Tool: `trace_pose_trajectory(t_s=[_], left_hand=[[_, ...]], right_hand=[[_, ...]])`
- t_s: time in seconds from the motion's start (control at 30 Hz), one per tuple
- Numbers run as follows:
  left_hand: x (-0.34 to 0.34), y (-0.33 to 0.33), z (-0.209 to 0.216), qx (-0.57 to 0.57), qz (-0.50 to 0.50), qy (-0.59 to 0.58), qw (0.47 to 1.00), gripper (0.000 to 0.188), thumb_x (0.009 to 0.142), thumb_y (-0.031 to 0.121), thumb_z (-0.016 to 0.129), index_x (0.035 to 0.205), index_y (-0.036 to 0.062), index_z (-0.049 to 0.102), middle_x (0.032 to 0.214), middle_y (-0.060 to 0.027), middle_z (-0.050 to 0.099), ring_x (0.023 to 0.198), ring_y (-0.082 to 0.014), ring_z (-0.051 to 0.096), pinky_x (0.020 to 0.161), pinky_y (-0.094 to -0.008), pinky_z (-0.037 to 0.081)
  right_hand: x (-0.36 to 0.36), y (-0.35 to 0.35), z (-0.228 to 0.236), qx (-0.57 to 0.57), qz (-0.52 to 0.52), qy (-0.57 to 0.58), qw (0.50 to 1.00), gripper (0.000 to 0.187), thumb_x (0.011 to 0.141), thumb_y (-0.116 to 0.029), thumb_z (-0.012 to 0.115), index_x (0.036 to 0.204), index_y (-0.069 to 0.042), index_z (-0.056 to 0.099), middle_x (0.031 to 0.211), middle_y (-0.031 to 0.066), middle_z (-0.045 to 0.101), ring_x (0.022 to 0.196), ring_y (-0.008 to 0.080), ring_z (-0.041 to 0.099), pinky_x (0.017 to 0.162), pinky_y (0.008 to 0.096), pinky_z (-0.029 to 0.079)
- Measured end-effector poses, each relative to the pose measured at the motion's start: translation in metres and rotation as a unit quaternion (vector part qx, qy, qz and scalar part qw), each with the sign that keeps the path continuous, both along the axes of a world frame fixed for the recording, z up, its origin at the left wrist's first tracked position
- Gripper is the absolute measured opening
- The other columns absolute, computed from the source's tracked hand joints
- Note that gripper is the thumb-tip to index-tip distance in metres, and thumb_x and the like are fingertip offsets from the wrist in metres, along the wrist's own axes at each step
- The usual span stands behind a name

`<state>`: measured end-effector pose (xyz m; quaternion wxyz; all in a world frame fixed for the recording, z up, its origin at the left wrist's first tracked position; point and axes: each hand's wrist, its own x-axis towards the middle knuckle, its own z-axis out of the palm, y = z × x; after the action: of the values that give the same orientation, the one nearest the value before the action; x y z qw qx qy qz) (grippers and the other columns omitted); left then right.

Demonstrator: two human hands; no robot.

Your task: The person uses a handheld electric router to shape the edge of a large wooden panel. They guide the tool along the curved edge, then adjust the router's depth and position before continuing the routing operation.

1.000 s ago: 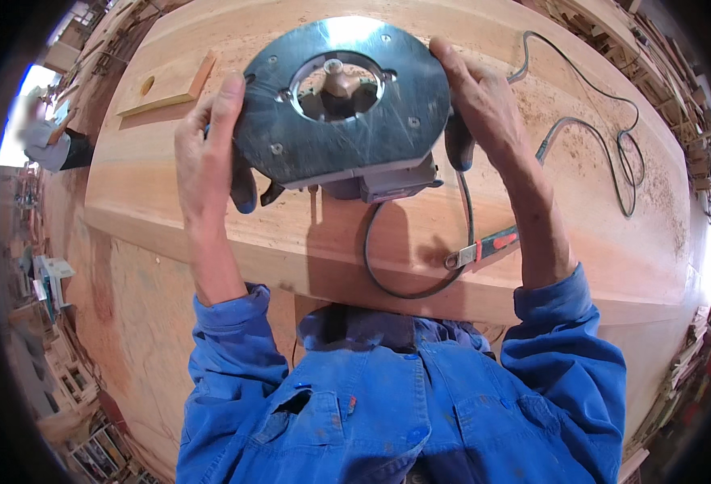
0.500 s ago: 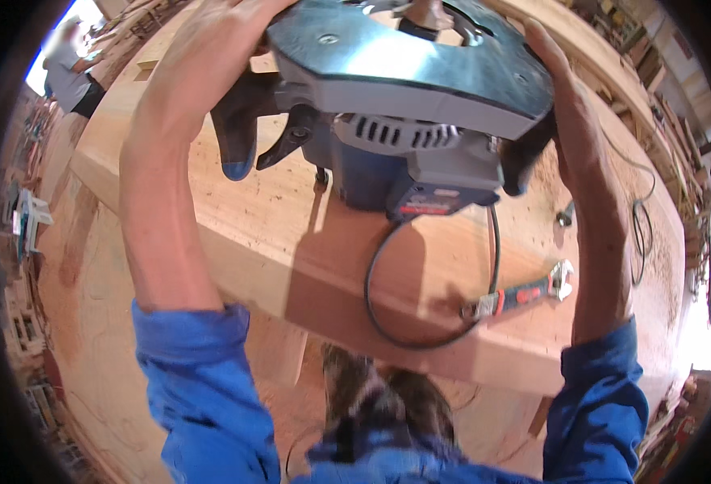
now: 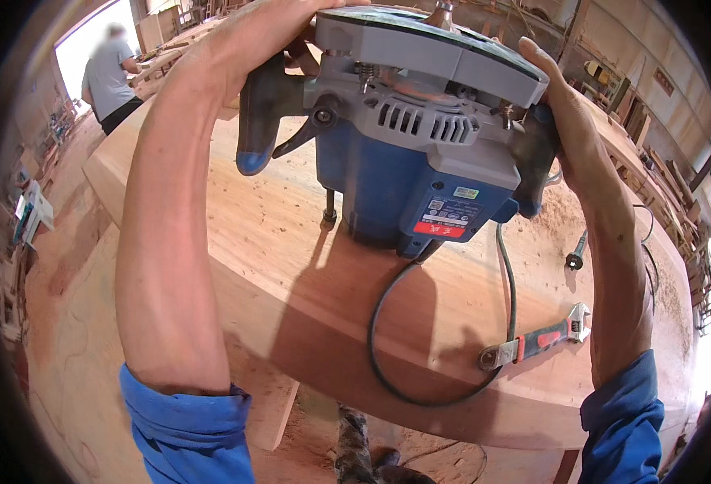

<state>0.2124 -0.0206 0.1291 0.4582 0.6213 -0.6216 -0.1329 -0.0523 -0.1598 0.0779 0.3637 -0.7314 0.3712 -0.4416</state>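
Observation:
A blue and grey plunge router (image 3: pixel 379 173) is upside down over the wooden workpiece (image 3: pixel 468 282), its base plate on top and its collet pointing up. My left hand (image 3: pixel 295 22) grips the far left side of the base, with its fingers partly hidden behind it. On the other side my right hand (image 3: pixel 557 89) is closed against the base's right edge; its thumb shows on top. Below the hands hang the router's dark side handles, the left one (image 3: pixel 258 121) blue-tipped. From the motor end a black cord (image 3: pixel 374 339) loops over the wood.
An adjustable wrench (image 3: pixel 541 340) with a black and red handle lies across the cord, near my right forearm. Close by is a small dark-tipped metal piece (image 3: pixel 575 256). Sawdust covers the wood. A person (image 3: pixel 112 81) in grey stands at the far left.
The view has tilted up, so the router's blue body shows more and its base plate looks flatter. Both hands stay on the router. The wrench appears lower in view.

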Motion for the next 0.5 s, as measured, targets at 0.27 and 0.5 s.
trace_pose_trajectory(t_s=[0.27, 0.5], left_hand=[[-0.041, 0.012, -0.009, -0.059, 0.093, -0.037, 0.993, 0.042, 0.102, 0.03, 0.047, 0.131, 0.0064, 0.065, 0.117, -0.0106, 0.068, 0.098, -0.0153, 0.06, 0.085, -0.0262, 0.046], [0.003, 0.004, -0.005, -0.054, -0.05, -0.038, 0.997, 0.042, 0.103, 0.028, 0.044, 0.134, 0.0055, 0.063, 0.124, -0.0092, 0.067, 0.1, -0.0151, 0.061, 0.086, -0.0255, 0.046]], right_hand=[[-0.008, -0.005, 0.0, 0.057, 0.003, 0.029, 0.998, 0.077, 0.083, -0.075, 0.057, 0.111, -0.006, 0.069, 0.09, 0.01, 0.063, 0.089, 0.017, 0.062, 0.086, 0.0286, 0.048], [0.003, 0.015, 0.001, 0.022, -0.02, 0.015, 0.999, 0.08, 0.083, -0.077, 0.053, 0.089, 0.001, 0.068, 0.086, 0.0153, 0.064, 0.084, 0.0239, 0.062, 0.084, 0.0346, 0.047]])
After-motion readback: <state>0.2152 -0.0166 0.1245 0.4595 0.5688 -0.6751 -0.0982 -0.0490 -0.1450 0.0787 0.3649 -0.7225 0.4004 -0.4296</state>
